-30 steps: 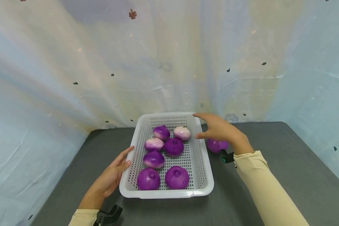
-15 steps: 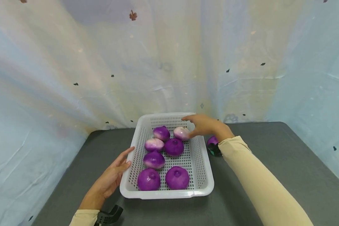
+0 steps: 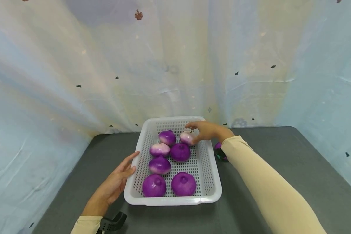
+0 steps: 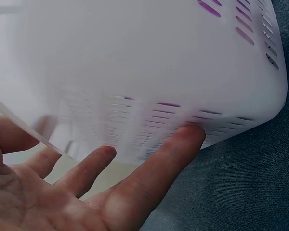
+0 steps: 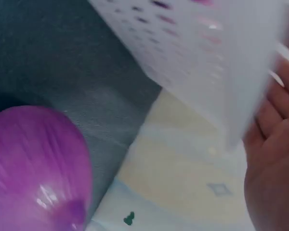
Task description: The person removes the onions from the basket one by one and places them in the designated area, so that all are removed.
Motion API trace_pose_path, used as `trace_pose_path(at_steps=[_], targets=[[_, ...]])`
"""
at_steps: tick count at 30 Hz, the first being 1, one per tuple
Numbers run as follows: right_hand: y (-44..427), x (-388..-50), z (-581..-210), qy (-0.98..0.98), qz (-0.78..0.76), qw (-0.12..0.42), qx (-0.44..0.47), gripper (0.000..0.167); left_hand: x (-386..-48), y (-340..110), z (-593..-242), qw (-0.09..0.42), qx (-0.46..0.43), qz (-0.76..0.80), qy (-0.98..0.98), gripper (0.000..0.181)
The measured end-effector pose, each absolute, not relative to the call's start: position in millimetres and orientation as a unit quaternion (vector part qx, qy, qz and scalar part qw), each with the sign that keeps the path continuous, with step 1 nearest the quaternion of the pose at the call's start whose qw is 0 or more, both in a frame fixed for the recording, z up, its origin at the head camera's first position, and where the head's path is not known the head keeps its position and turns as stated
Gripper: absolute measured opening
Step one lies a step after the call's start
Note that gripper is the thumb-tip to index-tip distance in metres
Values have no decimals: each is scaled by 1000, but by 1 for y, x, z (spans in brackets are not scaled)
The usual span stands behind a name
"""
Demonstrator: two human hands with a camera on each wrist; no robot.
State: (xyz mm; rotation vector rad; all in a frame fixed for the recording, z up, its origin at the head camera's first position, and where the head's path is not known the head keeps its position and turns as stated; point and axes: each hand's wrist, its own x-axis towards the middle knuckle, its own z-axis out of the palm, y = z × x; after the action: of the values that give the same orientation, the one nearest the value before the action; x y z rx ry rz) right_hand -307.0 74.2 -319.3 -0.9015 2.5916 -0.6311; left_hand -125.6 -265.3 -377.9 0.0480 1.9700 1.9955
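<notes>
Seven onions [image 3: 183, 184] sit in a white basket [image 3: 172, 202], a pale onion [image 3: 185, 137] at far right just beside the right hand [image 3: 208, 130], thumb and fingers apart, contact unclear. The left hand [image 3: 114, 183] spreads straight fingers against the basket; a one-sided nudge could roll the glossy bulb into its purple neighbour [image 3: 180, 152].

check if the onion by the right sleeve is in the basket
Out: the purple onion lies on the grey table, beside the basket.

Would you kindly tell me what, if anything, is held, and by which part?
The left hand only touches the left side of the basket. The right hand is over the right edge of the pale onion; whether it grips cannot be told.
</notes>
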Motion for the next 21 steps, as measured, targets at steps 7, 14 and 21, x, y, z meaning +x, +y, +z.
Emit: trace_pose_path(at_steps=[7, 14, 21], targets=[[64, -308, -331, 907, -209, 161, -327, 76, -124, -270, -376, 170, 25, 695, 698, 61], [55, -308, -329, 924, -136, 151, -324, 79, -119, -273, -377, 173, 14, 697, 696, 61], [51, -310, -331, 932, -106, 145, -315, 81, -118, -272, -375, 171, 11, 695, 698, 60]])
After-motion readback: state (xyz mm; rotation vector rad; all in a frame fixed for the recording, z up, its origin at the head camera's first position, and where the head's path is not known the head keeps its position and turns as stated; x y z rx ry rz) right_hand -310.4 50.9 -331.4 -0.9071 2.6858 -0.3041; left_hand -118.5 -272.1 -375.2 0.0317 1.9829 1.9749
